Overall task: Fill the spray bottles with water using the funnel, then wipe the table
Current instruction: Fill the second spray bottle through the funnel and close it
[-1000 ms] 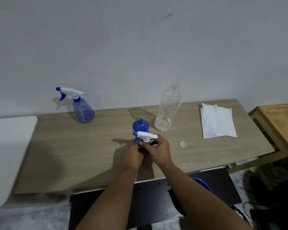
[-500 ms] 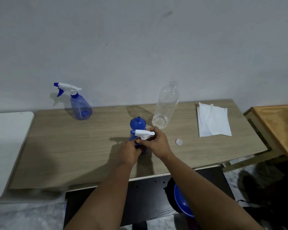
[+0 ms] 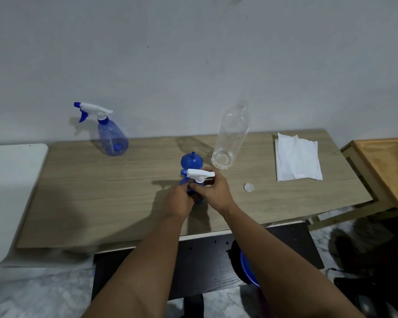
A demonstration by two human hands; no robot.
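At the middle of the wooden table (image 3: 101,198) both hands meet on a small blue spray bottle. My left hand (image 3: 178,200) wraps its body, which is mostly hidden. My right hand (image 3: 213,191) pinches the collar under its white spray head (image 3: 200,174). A blue funnel (image 3: 191,159) stands upside down just behind it. A second blue spray bottle (image 3: 112,136) with its white head on stands at the back left. An uncapped clear plastic bottle (image 3: 231,138) stands behind my right hand. White folded paper towels (image 3: 296,160) lie at the right.
A small white bottle cap (image 3: 248,187) lies on the table right of my hands. A white surface (image 3: 7,187) adjoins the table's left end, and an orange-brown wooden table (image 3: 386,166) its right. A blue basin (image 3: 247,269) sits below the table's front edge.
Both hands stay on the near spray bottle, with the fingers shifting slightly around its collar. The camera has tilted, so everything sits a little lower and more to the left in view.
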